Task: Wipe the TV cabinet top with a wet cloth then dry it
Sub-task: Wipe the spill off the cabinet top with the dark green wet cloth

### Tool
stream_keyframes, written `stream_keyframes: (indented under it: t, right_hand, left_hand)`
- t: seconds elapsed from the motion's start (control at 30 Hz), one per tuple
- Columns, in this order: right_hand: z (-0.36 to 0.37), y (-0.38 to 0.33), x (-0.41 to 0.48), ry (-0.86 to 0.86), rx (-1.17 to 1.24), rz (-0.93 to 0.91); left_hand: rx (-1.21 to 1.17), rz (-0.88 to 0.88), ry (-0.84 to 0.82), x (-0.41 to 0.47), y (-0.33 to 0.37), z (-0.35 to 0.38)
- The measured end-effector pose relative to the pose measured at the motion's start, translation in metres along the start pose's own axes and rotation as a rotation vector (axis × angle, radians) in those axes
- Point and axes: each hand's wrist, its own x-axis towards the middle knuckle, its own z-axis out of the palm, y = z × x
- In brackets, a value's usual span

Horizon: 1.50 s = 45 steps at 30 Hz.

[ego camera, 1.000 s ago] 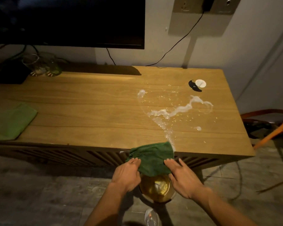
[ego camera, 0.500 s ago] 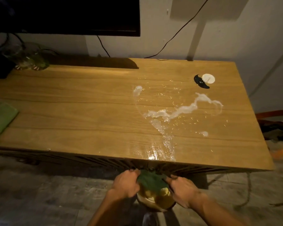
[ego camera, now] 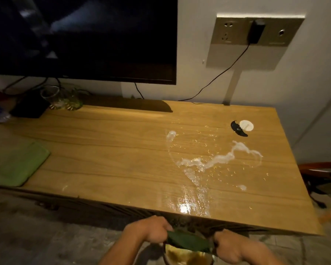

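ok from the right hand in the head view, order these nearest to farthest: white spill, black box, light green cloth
From the right hand:
1. white spill, straight ahead on the cabinet's right half
2. light green cloth, front left
3. black box, far back left under the TV

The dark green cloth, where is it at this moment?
In the head view the dark green cloth is at the bottom centre, below the cabinet top's front edge, held between the left hand and right hand over a bowl.

A dark green cloth (ego camera: 187, 242) is gripped at its ends by the left hand (ego camera: 151, 229) and right hand (ego camera: 230, 247), directly above a bowl (ego camera: 182, 259). Beyond the hands, white spill (ego camera: 214, 162) is spread on the cabinet top (ego camera: 113, 150).
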Motion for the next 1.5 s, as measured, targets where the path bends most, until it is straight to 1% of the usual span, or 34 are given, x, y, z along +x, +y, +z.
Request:
stream_keyframes:
  t: [0.07, 0.1, 0.2, 0.3, 0.33, 0.37, 0.43, 0.5, 0.6, 0.67, 0.7, 0.77, 0.9, 1.0, 1.13, 1.2, 1.27, 1.33, 1.5]
  right_hand:
    - [-0.035, -0.011, -0.024, -0.034, -0.013, -0.036]
    - [-0.054, -0.018, -0.037, -0.047, -0.003, -0.049]
    - [-0.112, -0.04, -0.068, -0.03, 0.045, -0.092]
    - [-0.171, -0.065, -0.086, -0.022, 0.218, -0.137]
    - [-0.191, -0.074, -0.086, 0.024, 0.248, -0.15]
    - [-0.21, -0.082, -0.083, 0.106, 0.256, -0.16]
    - [-0.255, -0.095, -0.063, 0.352, 0.237, -0.166]
    - [-0.287, -0.106, -0.04, 0.539, 0.211, -0.191]
    - [-0.34, -0.11, 0.017, 0.746, 0.223, -0.192]
    - [-0.366, -0.106, 0.055, 0.873, 0.191, -0.157]
    - [-0.375, -0.103, 0.073, 0.912, 0.199, -0.144]
    - [-0.384, -0.096, 0.108, 0.933, 0.219, -0.116]
    - [-0.372, -0.086, 0.164, 0.893, 0.152, -0.037]
    - [-0.362, -0.081, 0.185, 0.849, 0.147, -0.025]
    - [-0.367, -0.074, 0.194, 0.863, 0.083, -0.02]
    - [-0.365, -0.072, 0.193, 0.855, 0.061, -0.016]
    - [-0.359, -0.073, 0.192, 0.868, 0.099, -0.02]
    - [-0.356, -0.076, 0.191, 0.873, 0.075, -0.021]
    - [-0.341, -0.073, 0.175, 0.822, -0.057, -0.021]
  left_hand:
    - [-0.135, 0.025, -0.024, -0.02, 0.007, -0.028]
    - [-0.218, 0.043, -0.009, -0.03, 0.01, -0.043]
    - [-0.425, 0.115, 0.061, -0.061, 0.021, -0.092]
    - [-0.537, 0.211, 0.191, -0.085, 0.035, -0.151]
    - [-0.546, 0.23, 0.252, -0.09, 0.039, -0.172]
    - [-0.525, 0.248, 0.33, -0.092, 0.042, -0.192]
    - [-0.423, 0.296, 0.487, -0.078, 0.048, -0.239]
    - [-0.316, 0.32, 0.651, -0.065, 0.051, -0.271]
    - [-0.193, 0.32, 0.815, -0.017, 0.048, -0.327]
    - [-0.105, 0.351, 0.882, 0.019, 0.042, -0.356]
    - [-0.079, 0.364, 0.897, 0.036, 0.038, -0.367]
    - [-0.056, 0.354, 0.883, 0.069, 0.027, -0.383]
    - [0.021, 0.331, 0.807, 0.121, 0.003, -0.389]
    - [0.074, 0.335, 0.76, 0.145, -0.006, -0.388]
    - [0.09, 0.332, 0.725, 0.159, -0.011, -0.396]
    - [0.15, 0.362, 0.701, 0.159, -0.013, -0.392]
    - [0.227, 0.376, 0.69, 0.156, -0.012, -0.384]
    - [0.266, 0.342, 0.704, 0.152, -0.008, -0.379]
    - [0.354, 0.22, 0.694, 0.139, -0.003, -0.368]
